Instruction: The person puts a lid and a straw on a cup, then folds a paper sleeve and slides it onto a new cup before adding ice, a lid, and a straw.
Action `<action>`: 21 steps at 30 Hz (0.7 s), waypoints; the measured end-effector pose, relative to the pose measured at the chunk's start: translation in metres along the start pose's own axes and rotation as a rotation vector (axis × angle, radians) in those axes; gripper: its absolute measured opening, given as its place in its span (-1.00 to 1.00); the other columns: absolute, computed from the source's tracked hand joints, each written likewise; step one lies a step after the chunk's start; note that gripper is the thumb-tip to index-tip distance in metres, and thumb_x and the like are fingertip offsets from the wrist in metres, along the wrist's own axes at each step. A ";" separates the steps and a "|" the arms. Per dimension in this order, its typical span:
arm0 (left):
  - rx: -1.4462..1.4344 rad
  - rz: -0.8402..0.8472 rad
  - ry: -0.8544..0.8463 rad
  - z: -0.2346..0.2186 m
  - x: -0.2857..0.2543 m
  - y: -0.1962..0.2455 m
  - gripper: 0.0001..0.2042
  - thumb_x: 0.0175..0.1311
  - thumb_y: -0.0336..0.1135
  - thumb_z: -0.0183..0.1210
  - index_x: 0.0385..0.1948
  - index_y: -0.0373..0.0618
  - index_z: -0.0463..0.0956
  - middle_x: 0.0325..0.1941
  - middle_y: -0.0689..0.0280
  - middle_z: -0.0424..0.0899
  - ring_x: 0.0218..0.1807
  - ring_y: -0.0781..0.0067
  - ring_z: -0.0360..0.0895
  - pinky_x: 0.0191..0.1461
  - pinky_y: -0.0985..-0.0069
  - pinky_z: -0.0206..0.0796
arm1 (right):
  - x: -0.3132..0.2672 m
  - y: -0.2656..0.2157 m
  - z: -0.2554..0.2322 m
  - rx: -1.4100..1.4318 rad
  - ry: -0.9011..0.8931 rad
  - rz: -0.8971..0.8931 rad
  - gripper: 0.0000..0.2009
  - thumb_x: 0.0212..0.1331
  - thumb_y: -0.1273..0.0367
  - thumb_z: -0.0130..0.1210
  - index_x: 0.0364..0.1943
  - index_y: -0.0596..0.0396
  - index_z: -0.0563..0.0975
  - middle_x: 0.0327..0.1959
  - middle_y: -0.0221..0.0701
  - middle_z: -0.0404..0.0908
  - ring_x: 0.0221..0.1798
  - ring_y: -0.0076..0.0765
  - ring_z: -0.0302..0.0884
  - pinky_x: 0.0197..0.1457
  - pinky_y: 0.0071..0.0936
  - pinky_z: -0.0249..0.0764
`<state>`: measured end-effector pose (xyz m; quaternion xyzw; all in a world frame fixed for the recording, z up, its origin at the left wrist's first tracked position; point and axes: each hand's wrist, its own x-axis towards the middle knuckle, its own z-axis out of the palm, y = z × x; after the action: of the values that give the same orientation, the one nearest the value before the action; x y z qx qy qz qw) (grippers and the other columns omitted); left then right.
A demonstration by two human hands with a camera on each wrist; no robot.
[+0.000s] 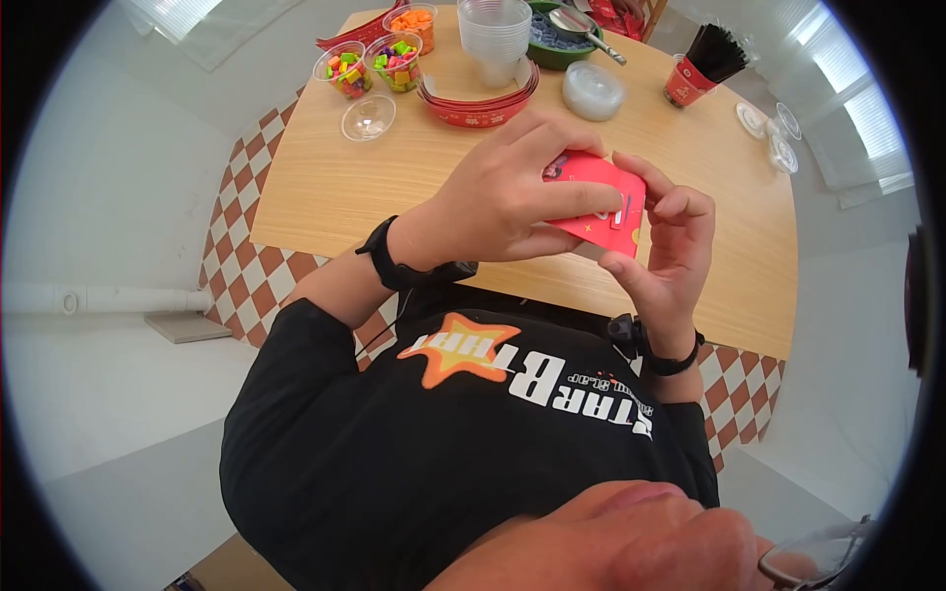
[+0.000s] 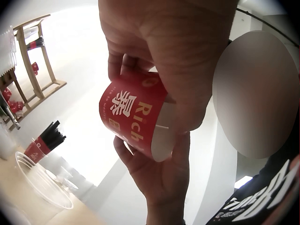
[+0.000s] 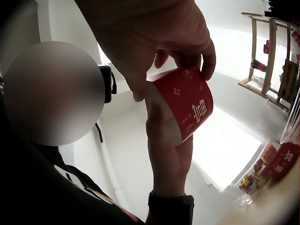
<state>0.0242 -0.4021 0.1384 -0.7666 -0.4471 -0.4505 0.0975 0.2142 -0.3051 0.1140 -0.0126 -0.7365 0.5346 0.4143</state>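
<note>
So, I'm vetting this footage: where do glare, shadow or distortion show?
Head: fisheye bending, black corners, bright patches toward the upper edges, red paper sleeve well lit. Left wrist: white glare in the background, left hand shadowed. Right wrist: background glare again, right hand in dark shadow.

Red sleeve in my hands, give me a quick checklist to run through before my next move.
1. Left hand holding the red sleeve: ok, fingers and thumb are on it.
2. Right hand holding it too: ok, it grips the other side.
3. Sleeve opened out: ok, its pale inside shows in the left wrist view.
4. Sleeve's seam fastened: cannot tell, no view shows the join clearly.
5. A hand free for another item: not ok, both are on the sleeve.
6. Clear cups at hand: ok, a stack stands on the table beyond the hands.
</note>
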 end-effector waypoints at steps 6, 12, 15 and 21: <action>0.093 0.002 0.117 0.005 -0.001 0.000 -0.59 -0.26 -0.34 0.46 -0.21 0.08 0.71 -0.04 0.19 0.59 -0.09 0.16 0.52 -0.05 0.32 0.41 | 0.002 0.002 0.001 -0.363 0.044 -0.185 -0.58 -0.06 0.50 0.35 -0.14 0.08 0.37 0.24 0.06 0.44 0.19 -0.06 0.54 0.23 -0.27 0.46; 0.082 -0.030 0.117 0.007 -0.002 0.004 -0.59 -0.27 -0.35 0.45 -0.22 0.05 0.71 -0.06 0.18 0.60 -0.09 0.16 0.54 -0.06 0.34 0.41 | 0.001 0.012 0.004 -0.354 0.135 -0.318 -0.63 -0.04 0.53 0.32 -0.16 0.08 0.41 0.16 0.05 0.51 0.16 -0.04 0.56 0.18 -0.25 0.52; 0.069 -0.033 0.101 0.004 0.000 0.005 -0.60 -0.26 -0.34 0.45 -0.22 0.04 0.72 -0.05 0.18 0.60 -0.08 0.15 0.54 -0.04 0.33 0.41 | 0.001 0.013 0.004 -0.313 0.119 -0.336 -0.65 -0.03 0.54 0.31 -0.16 0.07 0.42 0.14 0.06 0.53 0.17 -0.03 0.56 0.18 -0.24 0.52; 0.078 0.010 0.061 -0.003 0.001 0.002 -0.62 -0.24 -0.32 0.44 -0.22 0.04 0.73 -0.05 0.18 0.61 -0.07 0.15 0.54 -0.02 0.31 0.40 | 0.001 0.010 0.002 -0.295 0.070 -0.291 -0.66 -0.01 0.53 0.30 -0.16 0.07 0.42 0.13 0.09 0.54 0.16 0.00 0.56 0.19 -0.20 0.52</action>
<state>0.0238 -0.4041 0.1409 -0.7504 -0.4572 -0.4554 0.1432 0.2083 -0.3020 0.1067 0.0148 -0.7859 0.3546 0.5063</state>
